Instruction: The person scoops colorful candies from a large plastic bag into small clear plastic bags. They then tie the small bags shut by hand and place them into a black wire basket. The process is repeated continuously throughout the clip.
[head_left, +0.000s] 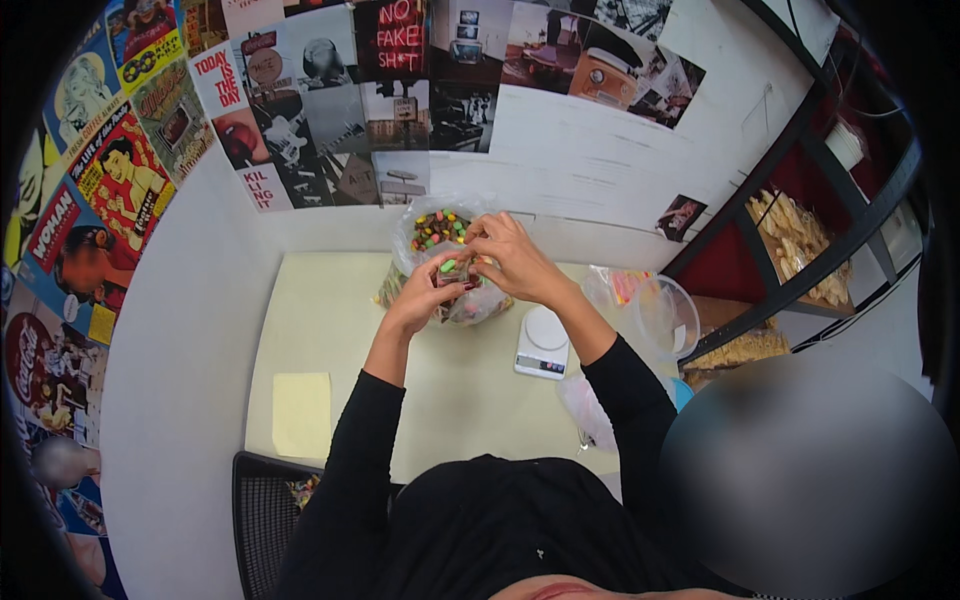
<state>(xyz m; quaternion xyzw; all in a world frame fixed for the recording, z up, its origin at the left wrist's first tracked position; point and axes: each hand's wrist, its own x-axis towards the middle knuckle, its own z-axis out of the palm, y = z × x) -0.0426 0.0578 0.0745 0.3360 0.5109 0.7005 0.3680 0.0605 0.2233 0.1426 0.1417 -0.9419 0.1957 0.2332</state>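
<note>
Over the table, my left hand (418, 298) is closed round a small clear packet (455, 272) with a green candy showing at its top. My right hand (512, 258) is at the packet's upper right side, its fingers bent and drawn together. Whatever lies between those fingers is too small to make out. Just beyond both hands stands a large clear plastic bag (402, 236), open at the top. Colourful and dark candies (440, 228) fill it. My hands hide part of the bag's near side.
Right of my hands sits a white kitchen scale (543, 345). Beyond it are a clear plastic tub (672, 312), a pink packet (630, 286) and a thin plastic bag (586, 408). Yellow paper (301, 415) lies at the left, near a black chair (262, 525). A shelf (830, 305) holds bagged snacks.
</note>
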